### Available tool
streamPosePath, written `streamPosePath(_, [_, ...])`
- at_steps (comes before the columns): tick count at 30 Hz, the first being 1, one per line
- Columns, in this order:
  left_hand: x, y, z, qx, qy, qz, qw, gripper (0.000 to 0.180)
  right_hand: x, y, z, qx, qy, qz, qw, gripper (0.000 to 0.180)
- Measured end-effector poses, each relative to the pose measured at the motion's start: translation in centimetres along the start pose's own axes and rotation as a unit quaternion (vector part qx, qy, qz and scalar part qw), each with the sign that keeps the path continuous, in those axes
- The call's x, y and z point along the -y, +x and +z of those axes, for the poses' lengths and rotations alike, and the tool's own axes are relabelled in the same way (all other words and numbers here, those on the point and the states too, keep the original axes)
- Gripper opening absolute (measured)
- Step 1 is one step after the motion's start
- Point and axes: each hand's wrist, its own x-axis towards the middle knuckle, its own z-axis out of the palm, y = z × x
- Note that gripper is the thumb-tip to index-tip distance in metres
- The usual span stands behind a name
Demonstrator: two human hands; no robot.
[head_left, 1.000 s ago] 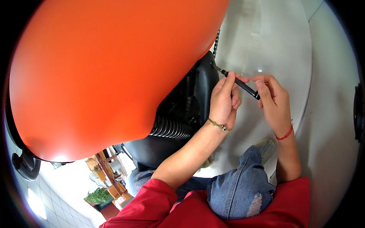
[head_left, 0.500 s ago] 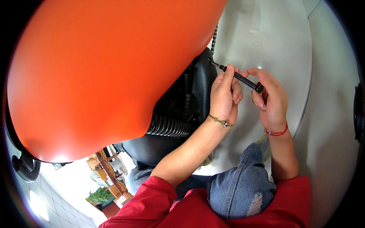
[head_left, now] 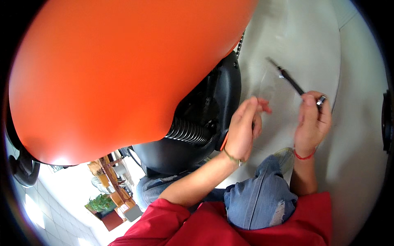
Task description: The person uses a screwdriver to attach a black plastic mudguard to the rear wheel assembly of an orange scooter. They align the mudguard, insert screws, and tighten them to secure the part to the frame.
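1. A second ago both hands were together on the slim black tool (head_left: 292,81), its tip set against the black machine body (head_left: 223,94) just below the chain (head_left: 240,40). Now the tool has come away from the black machine body and is out over the pale floor (head_left: 308,37).
2. The right hand (head_left: 312,123) alone has it, fingers curled shut around its metal-capped lower end, the shaft slanting up and away toward the black machine body.
3. The left hand (head_left: 243,129) has let go; it hangs loosely open with nothing in it, between the tool and the black machine body, just beside the body's edge.
4. Judging by this, the tip is disengaged from whatever it was working on; the contact is broken for now.
5. The big orange shell (head_left: 123,69) overhangs the black machine body and hides most of it; a ribbed black hose (head_left: 186,132) sits under it.
6. The person's knee in torn jeans (head_left: 262,197) is below the hands, a shoe (head_left: 284,158) on the floor beside it.
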Motion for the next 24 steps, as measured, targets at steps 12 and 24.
streamPosePath(12, [-8.2, -17.2, -9.6, 0.106, 0.373, 0.484, 0.784, 0.012, 1.2, 1.4, 3.4, 0.068, -0.193, -0.105, 0.973, 0.009])
streamPosePath(24, [-17.2, -24.2, -14.9, -0.062, 0.297, 0.783, 0.543, 0.026, 5.1, -2.2, 10.2, 0.104, -0.182, -0.245, 0.946, 0.012])
